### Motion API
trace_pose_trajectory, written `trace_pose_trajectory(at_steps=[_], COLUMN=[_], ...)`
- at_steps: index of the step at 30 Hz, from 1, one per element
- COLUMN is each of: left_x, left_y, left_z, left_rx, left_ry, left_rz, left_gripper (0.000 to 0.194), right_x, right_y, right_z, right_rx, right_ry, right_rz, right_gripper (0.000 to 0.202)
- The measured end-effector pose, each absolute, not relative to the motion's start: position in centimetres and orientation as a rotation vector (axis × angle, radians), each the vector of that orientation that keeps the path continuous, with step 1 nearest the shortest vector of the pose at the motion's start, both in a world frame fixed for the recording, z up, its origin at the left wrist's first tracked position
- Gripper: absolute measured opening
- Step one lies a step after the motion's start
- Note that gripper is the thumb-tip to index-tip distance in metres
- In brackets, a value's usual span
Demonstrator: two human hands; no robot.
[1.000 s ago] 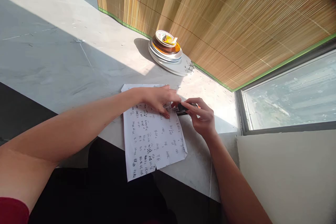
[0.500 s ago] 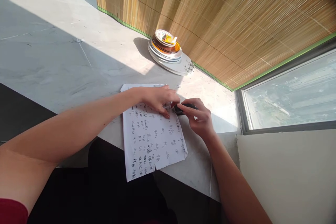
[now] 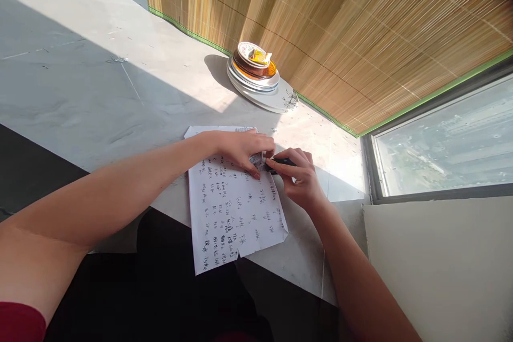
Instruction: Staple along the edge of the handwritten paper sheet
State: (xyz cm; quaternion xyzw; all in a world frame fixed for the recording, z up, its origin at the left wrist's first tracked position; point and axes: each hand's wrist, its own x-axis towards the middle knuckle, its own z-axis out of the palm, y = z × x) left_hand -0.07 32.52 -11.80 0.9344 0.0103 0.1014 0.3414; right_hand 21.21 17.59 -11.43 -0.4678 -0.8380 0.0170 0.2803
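A white sheet of paper (image 3: pixel 224 214) covered in handwriting lies on the grey-white ledge, with a torn notch along its near edge. My left hand (image 3: pixel 244 149) rests on its upper part, pressing it down with thumb and fingers apart. My right hand (image 3: pixel 300 176) is closed around a small black stapler (image 3: pixel 285 162). The stapler's front end meets the paper's right edge, close to my left fingertips. A small printed patch (image 3: pixel 256 160) shows between my left thumb and fingers. My fingers hide much of the stapler, so whether its jaws are pressed together is unclear.
Beyond the paper stands a stack of plates (image 3: pixel 256 85) with a small yellow packet (image 3: pixel 259 57) on top. Behind it hangs a bamboo blind (image 3: pixel 320 21) with green edging. A window (image 3: pixel 441 139) and a low white wall (image 3: pixel 433 256) bound the right side.
My right hand has shifted slightly left with the stapler, and its fingers are curled a little more. My left hand and the paper have stayed nearly in place.
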Motion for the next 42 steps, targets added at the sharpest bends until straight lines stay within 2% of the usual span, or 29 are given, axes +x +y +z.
trace_pose_trajectory(at_steps=[6,10,14,18,21,22,25,28,32,37,39,42], left_x=[-0.2,-0.3,-0.6,-0.7,-1.1,-1.4,-2.9,-4.4,-5.4,-5.6,-5.7,-5.9], left_y=[32.5,32.7,33.1,33.5,34.4,34.9,36.6,38.1,38.9,39.1,39.1,39.2], left_z=[-11.7,-11.8,-12.0,-11.8,-11.3,-11.1,-10.7,-10.5,-10.5,-10.3,-10.2,-10.2], left_rx=[2.429,2.401,2.328,2.201,2.117,2.051,1.648,1.216,0.971,0.815,0.788,0.788], left_ry=[0.048,0.050,0.056,0.053,0.128,0.188,0.353,0.408,0.377,0.407,0.407,0.398], left_rz=[0.253,0.259,0.272,0.326,0.592,0.737,1.090,1.153,1.136,1.172,1.195,1.210], left_gripper=[0.043,0.051,0.055,0.040,0.018,0.019,0.055,0.071,0.069,0.067,0.066,0.064], right_x=[20.8,22.5,25.3,27.0,25.7,24.5,19.6,14.3,10.2,11.4,12.9,14.3], right_y=[17.4,17.5,17.9,18.2,18.0,17.8,17.1,16.5,16.6,18.6,20.2,22.8], right_z=[-11.0,-10.9,-11.2,-11.3,-10.4,-9.9,-8.5,-8.5,-10.1,-9.8,-9.7,-10.6], right_rx=[-1.346,-1.359,-1.423,-1.570,-1.585,-1.566,-1.470,-1.398,-1.403,-1.399,-1.440,-1.654], right_ry=[-2.297,-2.241,-2.172,-1.967,-1.714,-1.665,-1.709,-1.812,-1.854,-1.817,-1.773,-1.846], right_rz=[0.043,0.153,0.139,-0.020,-0.148,-0.143,0.064,0.381,0.548,0.693,0.613,0.251], right_gripper=[0.043,0.049,0.040,0.033,0.030,0.029,0.029,0.027,0.028,0.022,0.034,0.042])
